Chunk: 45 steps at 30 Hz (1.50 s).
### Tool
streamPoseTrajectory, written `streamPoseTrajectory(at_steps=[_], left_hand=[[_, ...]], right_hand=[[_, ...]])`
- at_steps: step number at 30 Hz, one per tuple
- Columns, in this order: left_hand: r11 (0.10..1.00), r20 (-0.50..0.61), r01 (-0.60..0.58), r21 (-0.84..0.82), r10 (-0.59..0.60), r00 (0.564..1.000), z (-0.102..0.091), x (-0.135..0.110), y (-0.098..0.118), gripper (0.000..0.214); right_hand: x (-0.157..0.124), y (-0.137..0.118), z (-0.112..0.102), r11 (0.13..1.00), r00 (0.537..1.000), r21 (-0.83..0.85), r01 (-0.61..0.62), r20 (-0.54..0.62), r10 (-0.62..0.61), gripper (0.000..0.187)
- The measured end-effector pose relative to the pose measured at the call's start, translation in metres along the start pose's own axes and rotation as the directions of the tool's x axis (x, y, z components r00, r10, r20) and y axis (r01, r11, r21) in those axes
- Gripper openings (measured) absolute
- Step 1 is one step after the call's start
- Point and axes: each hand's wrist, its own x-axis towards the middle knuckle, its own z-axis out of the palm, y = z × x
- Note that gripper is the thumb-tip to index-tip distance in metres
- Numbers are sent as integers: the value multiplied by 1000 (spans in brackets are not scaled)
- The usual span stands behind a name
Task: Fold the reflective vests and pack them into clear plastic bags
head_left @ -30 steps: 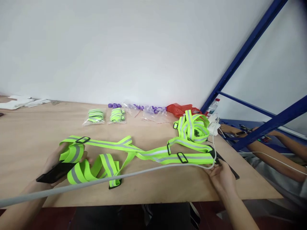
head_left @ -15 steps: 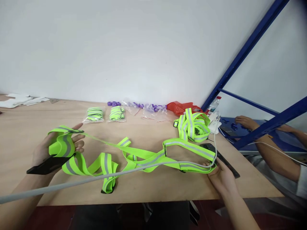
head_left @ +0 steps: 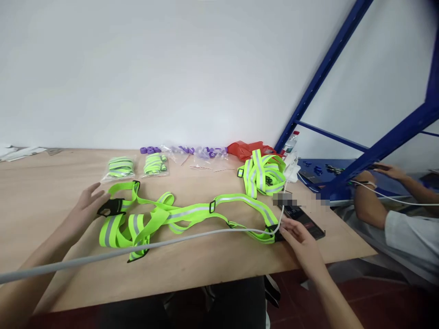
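A neon-yellow reflective strap [head_left: 192, 212] with grey stripes and black buckles lies stretched in loops across the wooden table [head_left: 41, 183]. My left hand [head_left: 85, 205] rests at its left end with the fingers spread, the thumb next to a black buckle [head_left: 110, 207]. At the strap's right end my right hand [head_left: 298, 240] has its fingertips closed on the black tip. A black phone [head_left: 307, 221] lies just beyond that hand. A white cable [head_left: 171, 240] runs over the strap from the lower left.
A second bundle of the same strap [head_left: 262, 173] sits at the back right. Two bagged straps [head_left: 120, 167], purple pieces [head_left: 206, 153] and a red bag [head_left: 247, 148] line the wall. Another person's arm [head_left: 394, 224] rests behind a blue frame [head_left: 343, 183] on the right.
My left hand has lowered the bunched strap to the table and opened. The strap now lies flatter. The right hand stays at the strap's right end.
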Motion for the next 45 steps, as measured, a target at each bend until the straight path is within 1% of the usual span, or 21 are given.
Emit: streamPoseTrajectory(at_steps=[1,3,5,6,8,10,11,12,13,16,19,22,27,29,31,34,36,39,42,44,45], left_hand=[[998,-23,-14,59,15,1000,0,-2,0,85],[984,-84,-81,160,95,992,0,-10,10,83],[934,-138,-218,283,265,954,4,-24,28,73],[900,-124,-296,320,350,929,8,-33,38,67],[816,-62,-498,295,536,842,21,-50,56,52],[655,97,-718,234,719,688,40,-66,65,42],[580,182,-789,201,769,612,51,-72,66,40],[542,257,-819,189,777,574,62,-77,64,37],[542,321,-818,196,752,575,72,-81,61,37],[593,419,-765,251,646,639,96,-83,46,41],[620,412,-739,264,620,668,107,-80,34,43],[636,404,-734,240,622,671,106,-79,37,41],[715,464,-688,129,569,679,83,-65,64,39],[750,446,-646,144,533,719,70,-49,70,43],[762,416,-616,201,503,758,59,-30,71,47],[760,407,-590,273,464,786,50,-14,68,50],[752,421,-592,291,455,785,51,-16,68,47],[758,379,-579,301,462,802,59,-35,72,42],[822,325,-512,249,427,844,65,-55,74,42],[861,320,-470,192,398,860,65,-65,72,42],[873,323,-458,166,391,862,64,-68,70,41]], right_hand=[[-3,1,-2,991,998,-120,57,26,-55,50],[-11,2,-3,920,982,-344,186,98,-162,46],[-17,1,-1,800,946,-505,324,158,-283,45],[-20,-1,1,731,923,-567,378,174,-343,47],[-23,-6,7,577,875,-690,437,179,-449,48],[-25,-12,14,416,841,-802,428,185,-508,45],[-25,-16,18,350,840,-845,403,190,-508,43],[-25,-21,21,302,853,-878,372,194,-484,42],[-24,-25,25,275,878,-900,340,198,-435,42],[-19,-36,33,271,951,-920,282,232,-203,40],[-13,-40,38,313,949,-897,311,308,-60,22],[-7,-38,39,375,929,-852,365,358,-92,18],[-10,-40,42,485,940,-805,342,290,-182,53],[-12,-43,48,527,923,-763,374,249,-295,62],[-12,-48,57,536,861,-693,482,264,-434,65],[-1,-56,83,465,716,-554,690,430,-550,57],[12,-63,107,401,623,-478,781,571,-534,48],[34,-75,145,333,511,-398,855,756,-408,47],[51,-85,176,313,387,-285,906,857,-341,23],[58,-91,189,329,356,-243,913,868,-346,10],[61,-94,193,342,365,-242,908,858,-361,10]])
